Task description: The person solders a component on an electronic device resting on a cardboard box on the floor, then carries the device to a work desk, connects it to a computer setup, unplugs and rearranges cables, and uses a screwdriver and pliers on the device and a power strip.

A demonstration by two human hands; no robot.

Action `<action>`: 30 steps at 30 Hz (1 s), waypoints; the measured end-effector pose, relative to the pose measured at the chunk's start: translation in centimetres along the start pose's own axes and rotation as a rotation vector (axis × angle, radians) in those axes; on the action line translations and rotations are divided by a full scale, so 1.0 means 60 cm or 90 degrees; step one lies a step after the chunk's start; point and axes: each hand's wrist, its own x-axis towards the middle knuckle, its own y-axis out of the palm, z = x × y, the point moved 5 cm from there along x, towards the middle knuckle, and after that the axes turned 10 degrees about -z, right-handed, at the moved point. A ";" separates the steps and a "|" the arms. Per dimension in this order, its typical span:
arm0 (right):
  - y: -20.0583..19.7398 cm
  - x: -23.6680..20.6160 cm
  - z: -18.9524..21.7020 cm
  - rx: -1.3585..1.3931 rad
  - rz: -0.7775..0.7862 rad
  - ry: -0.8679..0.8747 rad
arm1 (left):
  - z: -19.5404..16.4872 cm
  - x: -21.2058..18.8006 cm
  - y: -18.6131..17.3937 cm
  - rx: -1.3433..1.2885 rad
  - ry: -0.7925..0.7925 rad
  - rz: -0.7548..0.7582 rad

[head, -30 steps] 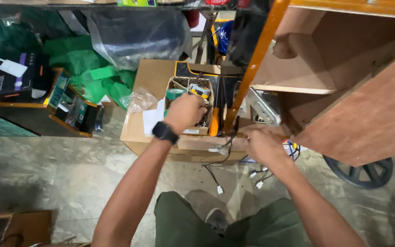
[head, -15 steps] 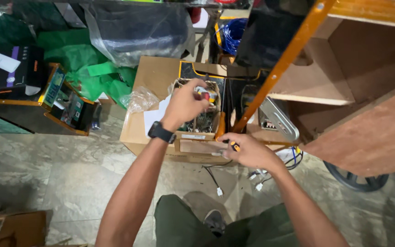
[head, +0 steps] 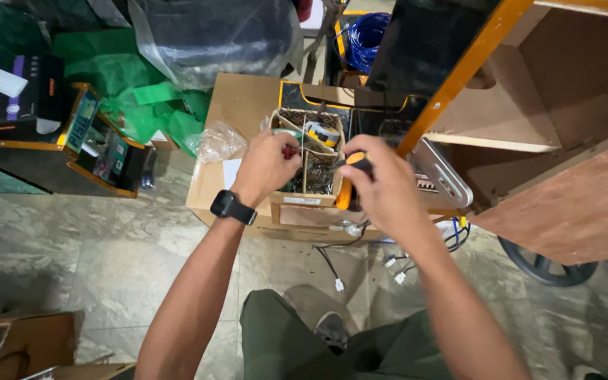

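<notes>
A small divided cardboard box holds screws and a grey and yellow tape roll. It rests on a larger brown carton. My left hand, with a black watch on the wrist, is at the small box's left side and grips a small red-handled item. At the box's right side, my right hand is closed on a tool with a black and orange handle. The tool's tip is hidden.
Loose wires with white plugs lie on the tiled floor by my knee. A wooden cabinet with an orange frame stands at the right, a wheel below it. Green bags, a clear plastic bag and black boxes are at the left.
My right hand rose from the wires on the floor to the small box and now holds the black and orange tool. My left hand stayed at the box.
</notes>
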 end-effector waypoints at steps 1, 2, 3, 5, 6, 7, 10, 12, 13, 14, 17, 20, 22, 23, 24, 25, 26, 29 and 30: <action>0.014 0.001 0.000 -0.002 0.006 -0.037 | 0.001 -0.003 0.000 -0.010 -0.003 -0.006; 0.028 -0.003 -0.001 -0.004 0.011 -0.072 | 0.003 -0.006 -0.002 -0.018 -0.006 -0.009; 0.042 -0.008 -0.004 -0.006 0.017 -0.103 | 0.005 -0.008 -0.003 -0.025 -0.010 -0.006; 0.075 -0.008 -0.031 -0.017 0.067 -0.043 | 0.008 -0.012 -0.004 -0.039 -0.017 0.002; 0.087 -0.008 -0.044 -0.024 0.096 -0.012 | 0.008 -0.013 -0.004 -0.045 -0.012 0.008; 0.093 -0.007 -0.049 -0.021 0.079 -0.040 | 0.009 -0.014 -0.004 -0.050 -0.008 0.014; 0.102 0.005 -0.059 -0.005 0.024 -0.097 | 0.014 -0.015 0.002 -0.071 -0.027 0.049; 0.103 0.011 -0.063 0.012 0.011 -0.086 | 0.015 -0.015 0.004 -0.064 -0.015 0.056; 0.101 0.013 -0.063 0.001 0.006 -0.081 | 0.013 -0.016 0.004 -0.045 0.013 0.047; 0.099 0.016 -0.062 -0.009 0.002 -0.078 | 0.011 -0.016 0.003 -0.026 0.042 0.038; 0.088 0.025 -0.052 -0.015 -0.022 -0.103 | 0.012 -0.018 0.006 -0.035 0.039 0.053; 0.085 0.035 -0.049 -0.037 -0.023 -0.078 | 0.010 -0.020 0.007 -0.038 0.042 0.064; 0.089 0.040 -0.052 -0.052 -0.004 -0.047 | 0.008 -0.021 0.007 -0.020 0.042 0.073; 0.091 0.041 -0.054 -0.055 0.007 -0.035 | 0.007 -0.021 0.006 -0.010 0.042 0.076; 0.096 0.044 -0.057 -0.056 0.015 -0.025 | 0.006 -0.021 0.005 -0.011 0.038 0.075; 0.103 0.043 -0.063 -0.052 0.044 0.006 | 0.005 -0.023 0.003 -0.011 0.033 0.075; 0.109 0.042 -0.070 -0.050 0.074 0.038 | 0.003 -0.024 0.002 -0.013 0.028 0.076; 0.115 0.042 -0.077 -0.042 0.059 0.019 | -0.006 -0.027 -0.003 -0.006 0.061 0.063; 0.114 0.039 -0.076 -0.041 0.040 0.001 | -0.004 -0.029 -0.001 -0.022 0.035 0.079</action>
